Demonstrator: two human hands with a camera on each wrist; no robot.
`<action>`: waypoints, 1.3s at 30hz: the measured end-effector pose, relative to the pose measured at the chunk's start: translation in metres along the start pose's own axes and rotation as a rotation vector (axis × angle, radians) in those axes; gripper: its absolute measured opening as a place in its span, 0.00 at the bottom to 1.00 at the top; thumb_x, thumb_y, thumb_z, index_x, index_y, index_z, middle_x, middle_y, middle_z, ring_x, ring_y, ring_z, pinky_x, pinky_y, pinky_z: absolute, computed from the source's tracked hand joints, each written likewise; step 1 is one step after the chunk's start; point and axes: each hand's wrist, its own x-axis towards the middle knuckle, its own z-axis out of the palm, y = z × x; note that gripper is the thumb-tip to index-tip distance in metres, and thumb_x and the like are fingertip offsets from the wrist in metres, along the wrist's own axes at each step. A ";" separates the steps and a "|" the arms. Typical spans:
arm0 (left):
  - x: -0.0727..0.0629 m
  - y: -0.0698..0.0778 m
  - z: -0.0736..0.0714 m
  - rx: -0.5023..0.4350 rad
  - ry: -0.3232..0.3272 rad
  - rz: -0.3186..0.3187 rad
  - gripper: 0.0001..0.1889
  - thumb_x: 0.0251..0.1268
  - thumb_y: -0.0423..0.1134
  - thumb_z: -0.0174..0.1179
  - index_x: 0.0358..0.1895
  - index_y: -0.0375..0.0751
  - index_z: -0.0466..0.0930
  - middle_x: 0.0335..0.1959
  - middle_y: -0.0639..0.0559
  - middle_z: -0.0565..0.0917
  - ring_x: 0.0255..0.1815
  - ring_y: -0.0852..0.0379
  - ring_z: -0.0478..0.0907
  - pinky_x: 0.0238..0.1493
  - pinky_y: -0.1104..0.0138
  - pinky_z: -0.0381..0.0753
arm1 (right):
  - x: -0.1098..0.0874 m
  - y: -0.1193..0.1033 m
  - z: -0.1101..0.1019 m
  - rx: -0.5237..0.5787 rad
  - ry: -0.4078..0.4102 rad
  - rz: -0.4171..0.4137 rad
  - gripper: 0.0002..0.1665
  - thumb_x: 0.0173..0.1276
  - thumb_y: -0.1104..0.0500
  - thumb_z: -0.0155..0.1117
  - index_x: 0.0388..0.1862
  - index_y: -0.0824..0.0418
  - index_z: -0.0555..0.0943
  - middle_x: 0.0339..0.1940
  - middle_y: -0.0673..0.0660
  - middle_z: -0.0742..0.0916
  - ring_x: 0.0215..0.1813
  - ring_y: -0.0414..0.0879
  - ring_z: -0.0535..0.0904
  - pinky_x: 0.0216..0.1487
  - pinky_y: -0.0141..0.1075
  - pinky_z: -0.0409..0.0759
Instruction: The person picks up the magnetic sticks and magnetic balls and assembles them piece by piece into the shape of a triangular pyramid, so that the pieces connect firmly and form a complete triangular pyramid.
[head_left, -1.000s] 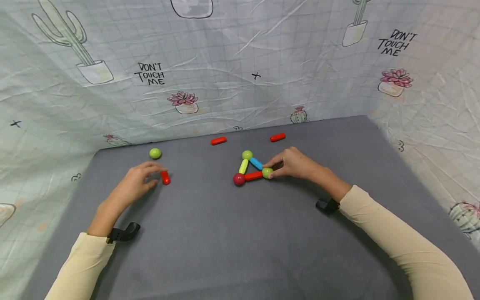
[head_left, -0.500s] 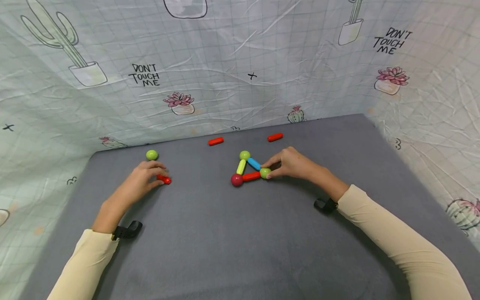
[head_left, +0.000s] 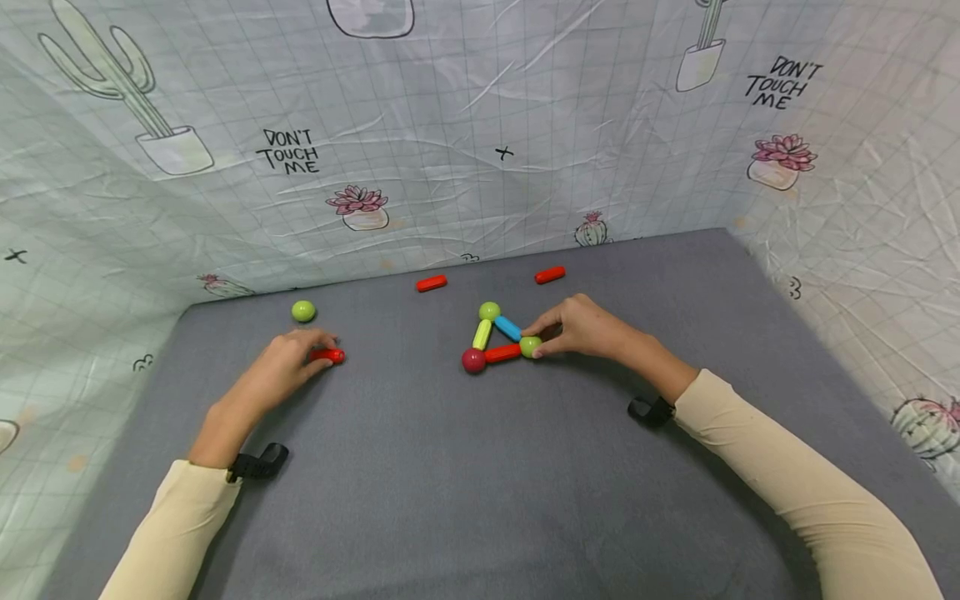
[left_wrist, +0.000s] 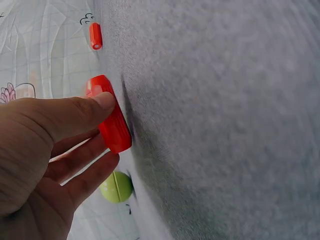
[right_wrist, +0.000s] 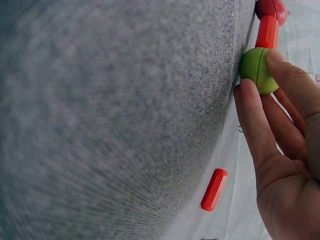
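Observation:
My left hand [head_left: 279, 367] pinches a red rod [left_wrist: 118, 131] between thumb and fingers at the table's left side. In the left wrist view the rod is close to the grey surface; whether it touches is unclear. At the centre, a triangle is formed by a lime rod [head_left: 482, 334], a blue rod [head_left: 507, 327] and another red rod [head_left: 502, 353]. Its corners are a green ball [head_left: 490, 311], a dark red ball [head_left: 474, 361] and a second green ball [right_wrist: 258, 70]. My right hand [head_left: 585, 329] holds that second green ball with thumb and fingertips.
A loose green ball [head_left: 303, 311] lies beyond my left hand. Two loose red rods, one left [head_left: 431, 283] and one right [head_left: 550, 275], lie near the back edge of the grey table [head_left: 420, 483]. A printed cloth [head_left: 450, 125] rises behind.
My left hand has closed its fingers on the red rod and turned it from pointing toward me to lying sideways. My right hand stays on the green ball. The head view shifted slightly.

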 end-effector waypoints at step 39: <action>0.024 0.060 0.001 -0.267 0.055 -0.146 0.11 0.61 0.36 0.73 0.47 0.41 0.91 0.42 0.49 0.91 0.49 0.47 0.88 0.49 0.49 0.85 | 0.002 0.000 -0.001 -0.006 -0.014 0.012 0.21 0.57 0.58 0.81 0.51 0.56 0.90 0.44 0.51 0.92 0.43 0.40 0.88 0.41 0.33 0.86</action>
